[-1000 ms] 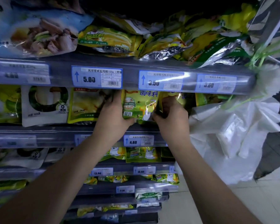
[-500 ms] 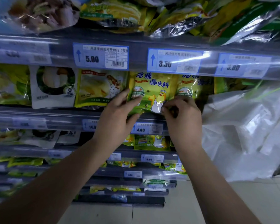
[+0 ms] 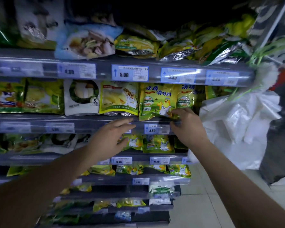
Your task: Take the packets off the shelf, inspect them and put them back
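Observation:
A yellow-green packet [image 3: 156, 102] with a cartoon chick stands upright on the second shelf [image 3: 92, 120], above the 4.80 price tag [image 3: 156, 129]. My right hand [image 3: 188, 127] reaches up to it, fingertips pinching its lower right corner. A twin packet [image 3: 186, 97] stands just behind, to its right. My left hand [image 3: 111, 134] hovers lower, in front of the shelf rail, fingers spread and holding nothing. More packets fill every shelf.
A yellow packet with a chef [image 3: 120, 99] and a white pouch [image 3: 81, 97] stand left of the chick packet. Loose packets are piled on the top shelf [image 3: 155, 46]. White plastic bags [image 3: 237, 124] hang at the shelf's right end.
My left hand has let go of the chick packet and dropped below the shelf rail. The packet now stands on the shelf. The view has pulled back and tilted up.

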`<state>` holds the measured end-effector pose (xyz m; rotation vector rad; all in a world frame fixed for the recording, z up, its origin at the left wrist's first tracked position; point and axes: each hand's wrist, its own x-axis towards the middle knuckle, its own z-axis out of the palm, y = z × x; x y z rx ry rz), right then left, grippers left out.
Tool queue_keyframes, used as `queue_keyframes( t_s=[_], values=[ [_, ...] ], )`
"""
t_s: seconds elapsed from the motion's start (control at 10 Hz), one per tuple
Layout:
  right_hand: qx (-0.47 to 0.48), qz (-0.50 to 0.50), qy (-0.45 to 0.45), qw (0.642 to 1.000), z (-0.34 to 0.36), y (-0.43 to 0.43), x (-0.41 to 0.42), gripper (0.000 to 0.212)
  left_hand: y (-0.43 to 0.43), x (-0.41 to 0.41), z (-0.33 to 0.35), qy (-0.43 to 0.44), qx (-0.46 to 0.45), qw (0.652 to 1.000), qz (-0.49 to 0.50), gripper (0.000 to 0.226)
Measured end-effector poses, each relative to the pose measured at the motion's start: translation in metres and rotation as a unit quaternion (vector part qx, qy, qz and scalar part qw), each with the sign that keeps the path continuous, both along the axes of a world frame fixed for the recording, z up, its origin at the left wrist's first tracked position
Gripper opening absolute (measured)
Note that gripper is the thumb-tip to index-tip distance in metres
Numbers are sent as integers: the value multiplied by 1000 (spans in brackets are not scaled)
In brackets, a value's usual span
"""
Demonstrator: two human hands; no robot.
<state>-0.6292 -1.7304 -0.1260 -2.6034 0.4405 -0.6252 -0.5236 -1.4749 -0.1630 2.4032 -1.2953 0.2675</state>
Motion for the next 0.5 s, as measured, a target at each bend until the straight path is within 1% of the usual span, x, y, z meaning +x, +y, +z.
queue_keyframes(
  t_s=[0.1, 0.2, 0.3, 0.4, 0.5],
  values=[
    [4, -18, 7, 1000, 19, 16, -10, 43, 34, 12, 29, 10, -5, 1000, 28, 50],
    [34, -15, 7, 999, 43, 40, -20, 45, 63, 16, 65, 16, -13, 997, 74, 48],
    [40, -3, 12, 999, 67, 68, -26, 43, 87, 11, 95, 15, -33, 996, 87, 44],
    [39, 6, -4, 999, 91, 96, -32, 45, 102, 6, 121, -11, -28, 996, 82, 41],
    [25, 2, 4, 1000, 106, 119, -36, 51, 108, -2, 140, 11, -36, 995, 91, 42]
  ],
)
